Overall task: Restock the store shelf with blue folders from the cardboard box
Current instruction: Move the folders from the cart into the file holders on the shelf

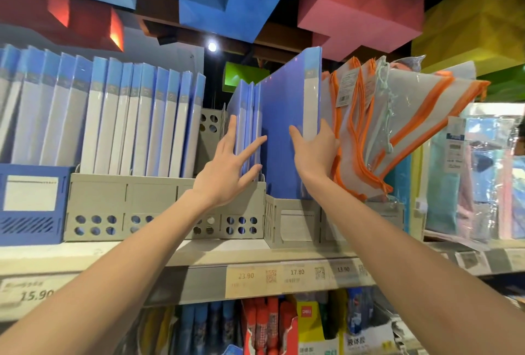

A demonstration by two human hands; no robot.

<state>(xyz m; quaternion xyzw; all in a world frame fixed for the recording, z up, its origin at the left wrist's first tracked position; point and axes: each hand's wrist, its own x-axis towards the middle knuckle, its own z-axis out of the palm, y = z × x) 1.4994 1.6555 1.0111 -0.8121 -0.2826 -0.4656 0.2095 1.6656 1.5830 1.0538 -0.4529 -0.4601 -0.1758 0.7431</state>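
Note:
A tall blue folder [287, 116] stands upright in a grey file holder [295, 224] on the shelf. My right hand [315, 150] grips its front edge, thumb on the blue cover and fingers behind the white spine. My left hand [230, 167] lies with straight, spread fingers against a few thinner blue folders [245, 116] just left of it, pressing them leftward. A long row of blue-and-white folders [113, 119] fills the grey rack [159, 207] further left. The cardboard box is out of view.
Orange-trimmed clear pouches [383, 127] lean against the tall folder's right side. A blue file box [31, 201] stands at far left. The shelf edge [255, 275] carries price tags. Pens and glue hang below. Coloured foam blocks hang overhead.

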